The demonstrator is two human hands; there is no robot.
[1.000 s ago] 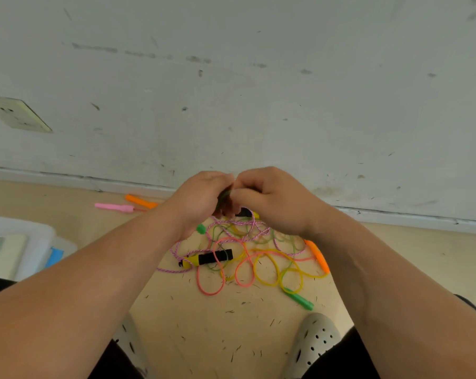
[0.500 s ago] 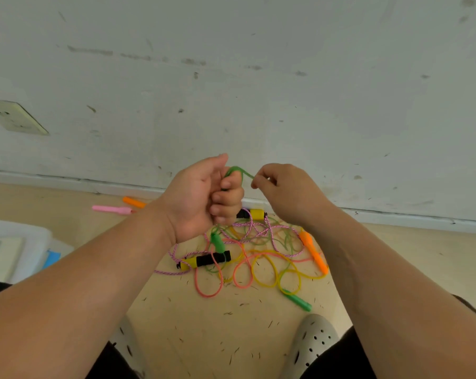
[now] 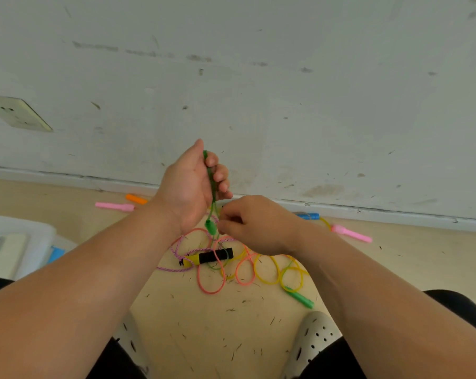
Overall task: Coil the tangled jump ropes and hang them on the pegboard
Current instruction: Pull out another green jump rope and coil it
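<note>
My left hand (image 3: 189, 187) has risen since half a second ago, its fingers curled round the thin green plastic jump rope (image 3: 212, 177), which now runs straight down to its dangling green handle (image 3: 210, 227). My right hand (image 3: 258, 225) has dropped lower, its fingertips pinching that cord beside the handle. The tangled heap of coloured ropes (image 3: 247, 272) stays on the floor (image 3: 204, 337) beneath.

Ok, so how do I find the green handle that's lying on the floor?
On the floor, find the tangle of coloured ropes. At its near right edge, just beyond the right shoe, lies the green handle. The other green handle dangles under the left hand; this one lies flat.
</note>
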